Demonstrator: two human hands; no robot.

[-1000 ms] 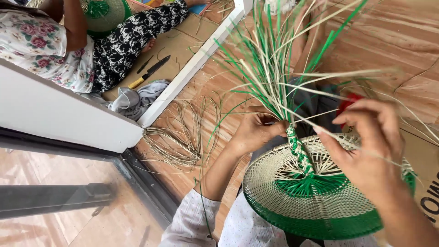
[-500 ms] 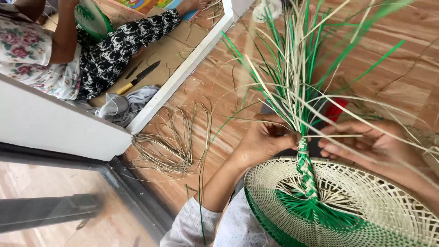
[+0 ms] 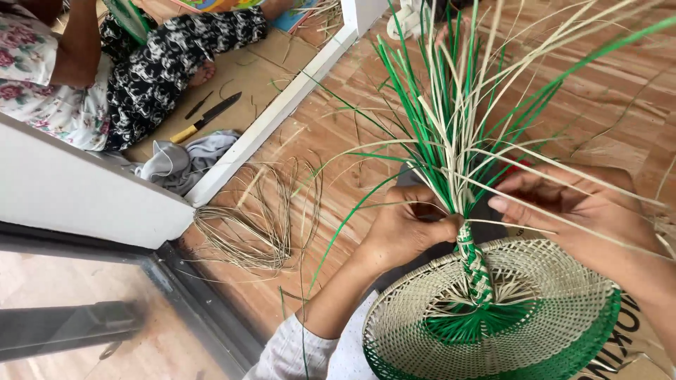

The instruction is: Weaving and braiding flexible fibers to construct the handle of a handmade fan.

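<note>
Near edge of the floor, low in my view: woven disc (image 3: 563, 295), cream with a green rim, lying roughly flat under both hands.
Braided stem: green-and-cream plaited column (image 3: 473, 264) rising from the disc's centre, its long axis running up and slightly left towards the hands.
Loose strands: fan of green and pale strips (image 3: 458, 119) spreading up and away from the top of the stem, towards the far edge of the floor.
Left hand: left hand (image 3: 405, 229) closed, its grip pinched around the strands right at the top of the stem, thumb across the bundle.
Right hand: right hand (image 3: 574, 207) half open, fingers curled loosely, pale strips crossing over it; I cannot tell whether any strip is truly held.
Key relation: the stem top sits at the left grip itself and just left of the right fingertips, so the left hand is nearer.
Left of the hands: coil of dry fibres (image 3: 260, 225) on the wooden floor, well apart from the disc.
Far left corner: another person sitting, with a knife (image 3: 208, 117) and a grey cloth (image 3: 179, 162) beside them.
</note>
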